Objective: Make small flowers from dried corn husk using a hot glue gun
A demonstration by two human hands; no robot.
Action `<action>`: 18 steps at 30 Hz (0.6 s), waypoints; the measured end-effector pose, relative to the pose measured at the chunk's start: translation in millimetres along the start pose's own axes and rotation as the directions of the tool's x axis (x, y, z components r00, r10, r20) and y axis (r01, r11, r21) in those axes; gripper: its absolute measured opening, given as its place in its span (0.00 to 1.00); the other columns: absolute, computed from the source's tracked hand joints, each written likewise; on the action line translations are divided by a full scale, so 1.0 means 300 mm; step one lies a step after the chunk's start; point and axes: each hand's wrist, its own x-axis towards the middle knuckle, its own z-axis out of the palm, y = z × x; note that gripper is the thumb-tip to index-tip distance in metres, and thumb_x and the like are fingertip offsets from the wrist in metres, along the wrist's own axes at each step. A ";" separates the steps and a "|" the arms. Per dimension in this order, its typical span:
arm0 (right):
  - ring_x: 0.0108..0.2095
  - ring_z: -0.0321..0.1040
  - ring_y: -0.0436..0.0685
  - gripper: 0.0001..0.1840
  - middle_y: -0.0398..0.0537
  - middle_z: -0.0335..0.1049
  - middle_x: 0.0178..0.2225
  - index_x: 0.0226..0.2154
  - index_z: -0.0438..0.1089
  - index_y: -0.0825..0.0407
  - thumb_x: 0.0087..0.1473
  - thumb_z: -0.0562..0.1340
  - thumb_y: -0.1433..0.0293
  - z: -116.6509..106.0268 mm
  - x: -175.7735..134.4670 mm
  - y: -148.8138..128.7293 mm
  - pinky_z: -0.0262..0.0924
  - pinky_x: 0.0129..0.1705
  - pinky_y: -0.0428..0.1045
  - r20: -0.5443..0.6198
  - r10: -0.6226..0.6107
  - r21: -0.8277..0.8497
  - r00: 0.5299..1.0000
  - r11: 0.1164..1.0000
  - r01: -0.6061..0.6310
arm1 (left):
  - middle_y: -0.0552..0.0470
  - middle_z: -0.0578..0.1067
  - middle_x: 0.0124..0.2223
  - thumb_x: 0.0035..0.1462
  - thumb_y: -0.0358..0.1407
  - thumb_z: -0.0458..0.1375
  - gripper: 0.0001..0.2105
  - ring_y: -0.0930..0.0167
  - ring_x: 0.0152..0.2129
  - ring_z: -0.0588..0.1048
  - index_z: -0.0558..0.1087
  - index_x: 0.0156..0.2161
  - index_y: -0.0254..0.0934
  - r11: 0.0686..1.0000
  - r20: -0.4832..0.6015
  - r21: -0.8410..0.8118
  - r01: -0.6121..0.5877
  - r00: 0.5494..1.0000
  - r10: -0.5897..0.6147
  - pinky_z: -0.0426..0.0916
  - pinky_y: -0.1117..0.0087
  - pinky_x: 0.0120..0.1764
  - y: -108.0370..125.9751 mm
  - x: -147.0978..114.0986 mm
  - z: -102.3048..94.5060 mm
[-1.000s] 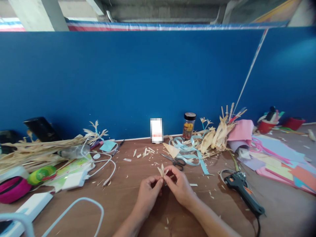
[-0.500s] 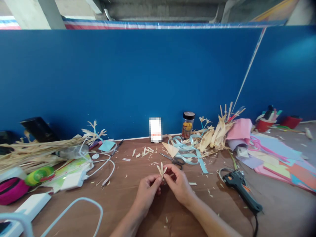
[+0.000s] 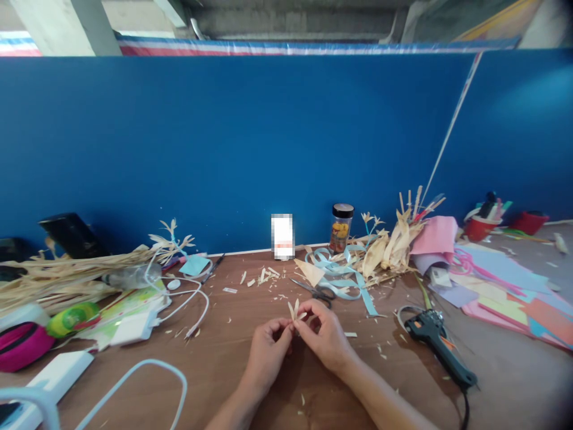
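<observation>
A small pale flower of dried husk petals (image 3: 294,310) stands upright between my fingertips, just above the brown table. My left hand (image 3: 268,347) is closed, pinching the flower low down at its base. From the other side my right hand (image 3: 324,335) pinches it with thumb and forefinger, near the petals. The flower's lower end is hidden by my fingers. Just beyond my hands lie dark-handled scissors (image 3: 320,292) and a curled light blue ribbon (image 3: 344,280).
A glue gun (image 3: 439,346) lies at right, near coloured paper sheets (image 3: 505,280). Dried husks (image 3: 389,251) and a lidded jar (image 3: 341,230) stand by the blue partition (image 3: 268,131). White cables (image 3: 201,304) and a power strip (image 3: 58,382) lie at left. Husk scraps (image 3: 268,275) dot the table.
The flower's petals have shifted: one on the right now leans lower towards my right fingers. Both hands keep their pinch in nearly the same place.
</observation>
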 end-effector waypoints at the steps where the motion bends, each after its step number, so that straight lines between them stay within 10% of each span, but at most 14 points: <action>1: 0.24 0.61 0.48 0.04 0.43 0.64 0.29 0.30 0.64 0.52 0.46 0.56 0.72 -0.001 0.001 0.000 0.55 0.24 0.42 -0.005 -0.006 -0.007 1.000 1.000 0.006 | 0.56 0.68 0.18 0.47 0.41 0.55 0.13 0.78 0.14 0.61 0.74 0.30 0.31 1.000 0.002 0.015 -0.008 1.000 0.008 0.56 0.78 0.19 -0.001 0.000 0.000; 18: 0.25 0.61 0.48 0.02 0.43 0.64 0.28 0.28 0.64 0.52 0.48 0.56 0.71 0.000 0.005 -0.008 0.57 0.27 0.43 -0.011 -0.050 -0.026 0.999 0.998 0.050 | 0.48 0.75 0.28 0.49 0.39 0.53 0.13 0.70 0.25 0.70 0.74 0.33 0.31 0.980 0.047 0.159 -0.118 0.993 0.112 0.62 0.74 0.29 -0.015 0.001 -0.006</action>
